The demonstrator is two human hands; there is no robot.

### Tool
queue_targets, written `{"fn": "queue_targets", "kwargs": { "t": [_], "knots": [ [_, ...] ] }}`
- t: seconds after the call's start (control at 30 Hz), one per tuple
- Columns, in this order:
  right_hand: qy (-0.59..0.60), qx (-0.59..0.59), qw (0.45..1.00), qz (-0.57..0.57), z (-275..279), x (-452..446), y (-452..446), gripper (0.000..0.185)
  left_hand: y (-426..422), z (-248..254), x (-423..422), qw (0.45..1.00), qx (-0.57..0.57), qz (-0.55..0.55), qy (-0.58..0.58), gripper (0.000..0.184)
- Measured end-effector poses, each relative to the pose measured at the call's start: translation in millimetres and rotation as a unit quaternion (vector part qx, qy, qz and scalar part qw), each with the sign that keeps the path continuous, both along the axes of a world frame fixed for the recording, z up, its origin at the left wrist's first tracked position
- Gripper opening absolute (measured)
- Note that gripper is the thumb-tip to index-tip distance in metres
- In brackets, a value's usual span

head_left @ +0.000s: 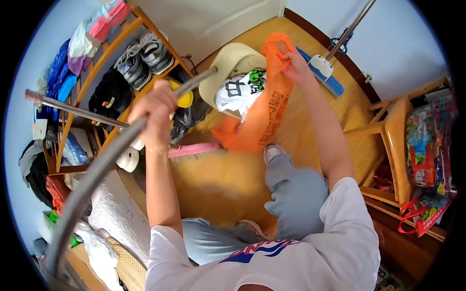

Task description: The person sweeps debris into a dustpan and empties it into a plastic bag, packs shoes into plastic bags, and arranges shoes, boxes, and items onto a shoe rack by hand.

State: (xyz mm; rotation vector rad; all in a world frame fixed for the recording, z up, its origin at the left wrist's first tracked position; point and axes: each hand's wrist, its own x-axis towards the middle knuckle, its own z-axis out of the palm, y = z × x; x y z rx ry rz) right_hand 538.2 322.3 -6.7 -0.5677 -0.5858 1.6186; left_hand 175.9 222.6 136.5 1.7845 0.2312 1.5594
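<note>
My left hand [154, 109] is closed round the long grey pole [104, 162] of a beige dustpan [209, 82]. Inside the dustpan lies a crumpled white plastic bag [238, 92] with black and green print. My right hand [297, 68] grips the top edge of an orange plastic bag [272, 109], which hangs along the dustpan's open side. A broom with a pink head [199, 149] rests low on the floor. Its metal handle [77, 110] runs up to the left behind my left hand; whether my fingers also hold it, I cannot tell.
At left stands a wooden shoe rack [104, 53] with sneakers [155, 53] and bags. A blue-bristled broom [323, 75] leans by the right wall. A wooden chair [395, 140] with colourful bags stands at right. My feet are on the wooden floor [213, 189].
</note>
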Motion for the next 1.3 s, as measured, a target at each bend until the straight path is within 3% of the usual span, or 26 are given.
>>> {"fn": "queue_targets", "kwargs": {
  "t": [0.1,0.17,0.33,0.4,0.43,0.47,0.53,0.57,0.67,0.77,0.9,0.97,1.1,1.17,1.3],
  "knots": [
    [0.006,-0.012,0.998,-0.06,-5.7,26.4,-4.0,0.06,22.8,-4.3,32.2,0.999,0.028,0.004,0.029,0.016],
    [-0.031,-0.077,0.984,-0.16,-21.5,51.3,-11.3,0.057,21.1,-12.6,50.5,0.994,0.013,-0.01,0.111,0.013],
    [-0.154,-0.145,0.959,-0.19,-71.9,93.9,-51.9,0.06,11.7,-17.3,59.8,0.984,-0.05,0.042,0.165,0.013],
    [-0.181,-0.173,0.953,-0.171,-81.9,96.6,-66.9,0.061,4.0,-12.5,52.6,0.925,0.029,0.149,0.349,0.023],
    [-0.155,-0.198,0.954,-0.164,-81.8,94.5,-74.7,0.06,-2.9,-9.0,48.0,0.905,-0.029,0.158,0.395,0.028],
    [-0.129,-0.222,0.954,-0.157,-80.0,93.2,-78.5,0.058,-4.4,-10.8,41.5,0.904,-0.028,0.158,0.395,0.028],
    [-0.138,-0.234,0.952,-0.14,-99.1,103.3,-79.4,0.055,-7.4,-22.3,28.7,0.911,-0.202,0.097,0.346,0.026],
    [-0.148,-0.245,0.95,-0.123,-112.0,109.4,-79.3,0.052,-12.7,-30.6,26.8,0.92,-0.278,0.067,0.269,0.021],
    [-0.146,-0.255,0.95,-0.103,-126.1,114.7,-75.8,0.047,-19.9,-37.0,21.7,0.951,-0.224,0.059,0.206,0.018],
    [-0.058,-0.264,0.955,-0.121,-75.5,83.4,-87.4,0.04,-21.7,-35.0,11.5,0.964,-0.191,0.06,0.175,0.016],
    [-0.025,-0.206,0.965,-0.162,-70.7,79.1,-77.4,0.037,-28.0,-27.1,2.7,0.971,-0.153,0.08,0.167,0.017],
    [-0.093,-0.18,0.953,-0.227,-67.1,73.4,-72.6,0.038,-35.7,-24.3,-3.5,0.973,-0.13,0.103,0.161,0.019],
    [-0.203,-0.176,0.945,-0.189,-86.4,83.1,-63.2,0.035,-36.3,-28.1,-10.5,0.972,-0.11,0.154,0.137,0.027],
    [-0.257,-0.166,0.92,-0.246,-89.7,83.8,-53.6,0.029,-41.6,-25.8,-10.0,0.975,-0.093,0.166,0.119,0.028],
    [-0.22,-0.159,0.927,-0.26,-61.8,63.1,-57.0,0.028,-48.1,-18.0,-13.5,0.966,-0.112,0.224,0.062,0.033]
  ]
}}
